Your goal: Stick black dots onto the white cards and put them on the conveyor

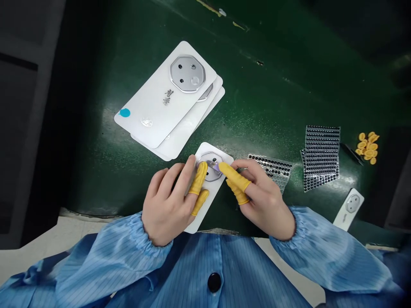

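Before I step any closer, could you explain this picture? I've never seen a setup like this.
There is no machine here: these are a person's bare hands, seen by a camera worn on the head, looking forward and down. The left hand rests on a white panel with a silvery eight-sided part. The right hand reaches to that part; a small purplish piece shows at its fingers, though I can't tell whether it is gripped. Both hands wear yellow finger covers. On the green table lie overlapping larger white panels, sheets of black dots and a pile of small yellow pieces.
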`<state>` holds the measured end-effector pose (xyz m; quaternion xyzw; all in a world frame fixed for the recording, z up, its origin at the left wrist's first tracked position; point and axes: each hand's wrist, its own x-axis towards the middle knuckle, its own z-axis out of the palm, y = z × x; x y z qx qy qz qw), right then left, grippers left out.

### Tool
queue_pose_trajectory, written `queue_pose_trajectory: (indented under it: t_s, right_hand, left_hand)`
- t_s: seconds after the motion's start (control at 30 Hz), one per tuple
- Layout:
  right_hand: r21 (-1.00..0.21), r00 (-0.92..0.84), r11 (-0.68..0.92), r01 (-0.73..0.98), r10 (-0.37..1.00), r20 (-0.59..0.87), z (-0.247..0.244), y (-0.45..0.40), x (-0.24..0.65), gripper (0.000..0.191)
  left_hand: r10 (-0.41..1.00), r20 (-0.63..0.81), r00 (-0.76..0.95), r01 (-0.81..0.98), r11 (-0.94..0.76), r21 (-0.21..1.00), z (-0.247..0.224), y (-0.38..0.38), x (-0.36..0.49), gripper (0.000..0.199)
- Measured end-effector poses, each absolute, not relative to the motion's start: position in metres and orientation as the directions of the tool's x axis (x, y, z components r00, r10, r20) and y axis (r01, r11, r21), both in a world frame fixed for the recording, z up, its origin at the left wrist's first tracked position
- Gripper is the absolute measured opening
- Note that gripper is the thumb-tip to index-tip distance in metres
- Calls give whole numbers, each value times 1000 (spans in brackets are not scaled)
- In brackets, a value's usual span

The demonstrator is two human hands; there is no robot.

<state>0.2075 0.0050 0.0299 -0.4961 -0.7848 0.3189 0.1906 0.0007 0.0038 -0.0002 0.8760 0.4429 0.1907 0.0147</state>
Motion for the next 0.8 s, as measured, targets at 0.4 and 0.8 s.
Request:
queue_pose_trajectory:
  t_s: [0.4, 0.8]
  right_hand:
    - [-560, -477, 335, 757, 870, -124, 35, 13, 188, 37]
    - [-521, -366, 195, 831, 897, -248, 40, 12, 184, 33]
  left_hand:
    - [807, 328, 490, 652, -590, 476, 2, 5, -4, 17]
    - [795, 260, 548, 720, -607, 337, 2, 5, -2, 27]
